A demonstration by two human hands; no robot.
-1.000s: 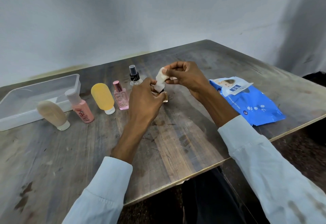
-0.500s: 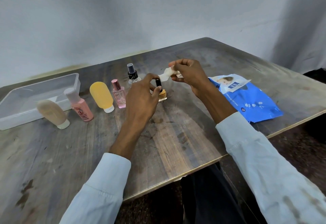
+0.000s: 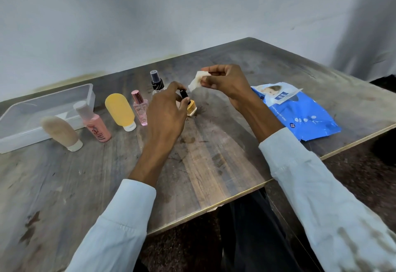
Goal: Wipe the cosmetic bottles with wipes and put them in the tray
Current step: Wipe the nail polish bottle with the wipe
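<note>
Clear tray point(image 3: 90, 94) has no bottles inside; left hand point(image 3: 167, 111) pinches the small orange bottle point(image 3: 191, 109), right hand point(image 3: 225, 81) pinches a wipe point(image 3: 196, 81).

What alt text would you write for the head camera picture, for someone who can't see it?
A person's left hand holds a small orange bottle by its black cap on a wooden table, while the right hand pinches a white wipe just above it. Four more bottles and a clear plastic tray stand to the left, a blue wipes pack to the right.
</note>
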